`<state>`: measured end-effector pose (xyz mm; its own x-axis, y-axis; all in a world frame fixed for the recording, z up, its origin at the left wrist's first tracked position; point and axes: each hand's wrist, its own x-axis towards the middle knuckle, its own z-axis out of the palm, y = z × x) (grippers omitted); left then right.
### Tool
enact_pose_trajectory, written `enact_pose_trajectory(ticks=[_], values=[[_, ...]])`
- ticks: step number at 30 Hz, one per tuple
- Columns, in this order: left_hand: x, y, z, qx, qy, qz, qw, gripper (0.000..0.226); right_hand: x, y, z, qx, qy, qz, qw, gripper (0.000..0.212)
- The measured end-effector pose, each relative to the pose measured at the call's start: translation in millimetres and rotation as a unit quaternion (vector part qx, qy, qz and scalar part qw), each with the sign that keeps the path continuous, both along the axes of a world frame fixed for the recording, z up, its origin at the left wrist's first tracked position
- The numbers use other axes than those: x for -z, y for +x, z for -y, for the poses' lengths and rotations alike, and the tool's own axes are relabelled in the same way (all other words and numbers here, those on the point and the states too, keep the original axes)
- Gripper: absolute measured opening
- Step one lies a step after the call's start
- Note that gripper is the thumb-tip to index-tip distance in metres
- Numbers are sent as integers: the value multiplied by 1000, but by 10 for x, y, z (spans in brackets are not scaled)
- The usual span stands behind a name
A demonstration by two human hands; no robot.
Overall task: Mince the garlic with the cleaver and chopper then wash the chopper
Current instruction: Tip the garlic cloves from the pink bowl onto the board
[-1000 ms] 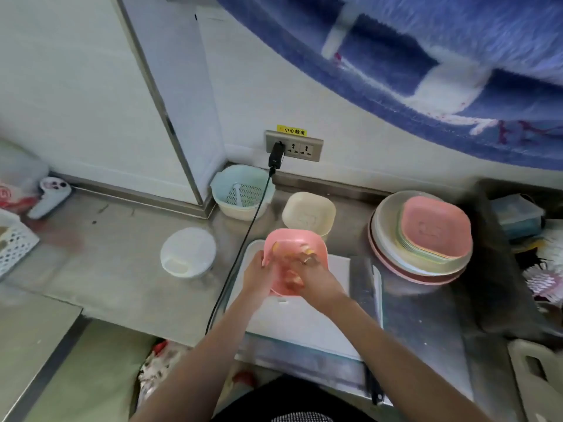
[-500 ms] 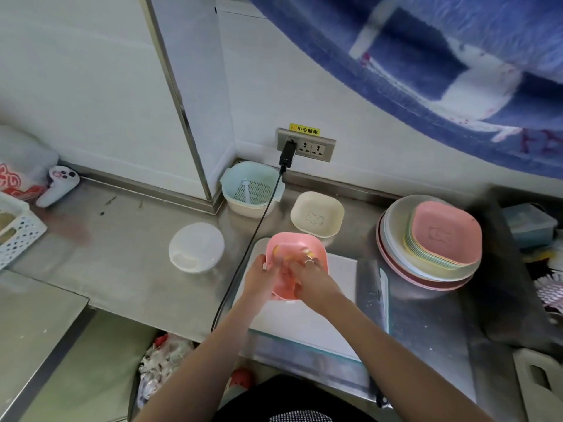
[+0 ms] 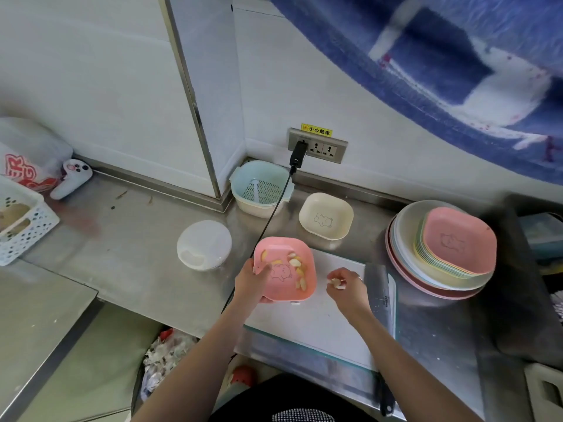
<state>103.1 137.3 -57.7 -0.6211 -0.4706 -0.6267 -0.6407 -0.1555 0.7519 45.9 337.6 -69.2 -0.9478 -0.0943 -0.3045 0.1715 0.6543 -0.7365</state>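
**Garlic cloves split between pink dish and my right hand**

Garlic cloves (image 3: 295, 262), peeled and pale yellow, lie scattered in the pink dish (image 3: 285, 269), most along its far and right sides around the printed bear. My left hand (image 3: 253, 280) grips the dish by its left rim, thumb hooked over the edge and fingers underneath, tilting it over the left end of the white cutting board (image 3: 316, 315). My right hand (image 3: 347, 284) is curled just right of the dish, above the board, its fingertips pinching a few cloves (image 3: 336, 282). One small white bit lies on the board below the dish.

The cleaver (image 3: 380, 293) lies along the board's right edge, blade away from me, dark handle reaching past the counter's near edge. I touch neither it nor the chopper, a round clear tub with a white lid (image 3: 204, 245), which sits on the steel counter (image 3: 128, 239) left of the dish.

Behind the board stands an empty cream dish (image 3: 326, 216), and left of it a blue strainer basket nested in a cream bowl (image 3: 262, 188), with a white utensil inside. A black cord (image 3: 269, 214) runs from the wall socket (image 3: 318, 146) across that basket's rim and down past my left wrist. To the right, a stack of plates (image 3: 441, 254) carries a pile of pastel square dishes, pink on top. At far left are a white perforated basket (image 3: 23, 214), a white controller (image 3: 71, 178) and a plastic bag. Blue cloth hangs across the upper right.
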Motion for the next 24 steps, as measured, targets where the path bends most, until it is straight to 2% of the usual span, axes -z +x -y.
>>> enact_pose_trajectory(ticks=[7, 11, 13, 15, 18, 20, 24], values=[[60, 26, 12, -2, 12, 3, 1000, 28, 95, -11, 48, -52, 26, 32, 998, 22], [79, 42, 35, 2, 18, -3, 1000, 30, -29, -69, 117, -38, 7, -50, 998, 13], [90, 51, 38, 4, 14, -8, 1000, 28, -136, -98, 219, -74, 19, -90, 993, 14], [75, 58, 24, 11, 4, -14, 1000, 24, -240, -118, 355, -170, 72, -119, 976, 22], [22, 57, -21, 26, -27, -20, 999, 13, -276, -123, 515, -310, 203, -151, 916, 34], [-19, 51, -44, 27, -27, -20, 999, 13, -275, -111, 551, -339, 258, -148, 892, 34], [-69, 64, -62, 27, -12, -26, 999, 7, -279, -80, 522, -326, 268, -157, 893, 37]])
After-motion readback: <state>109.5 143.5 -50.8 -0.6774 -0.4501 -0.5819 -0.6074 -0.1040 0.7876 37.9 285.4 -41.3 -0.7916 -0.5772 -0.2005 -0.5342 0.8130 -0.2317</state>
